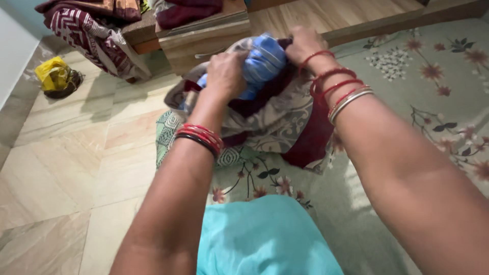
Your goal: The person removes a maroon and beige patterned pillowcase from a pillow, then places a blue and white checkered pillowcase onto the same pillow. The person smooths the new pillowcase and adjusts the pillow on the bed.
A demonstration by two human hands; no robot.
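While both arms are being stretched away from the camera, a blue striped cloth is being gripped at the far edge of a bed covered by a green flowered sheet. The left hand is being closed over the cloth's near left end, and the right hand is being clamped on its far right end, so the cloth's long axis is being held slantwise, running from near left to far right between the two fists. Neither hand is being kept nearer than the other to the bundle; each is touching it. Beneath the blue cloth, a grey and maroon patterned fabric is being pressed down in a heap on the sheet. Red bangles are being worn on both wrists. Farther off, a wooden drawer unit is standing just beyond the heap, a maroon patterned garment is hanging at the far left, and a yellow bag is lying on the tiled floor.
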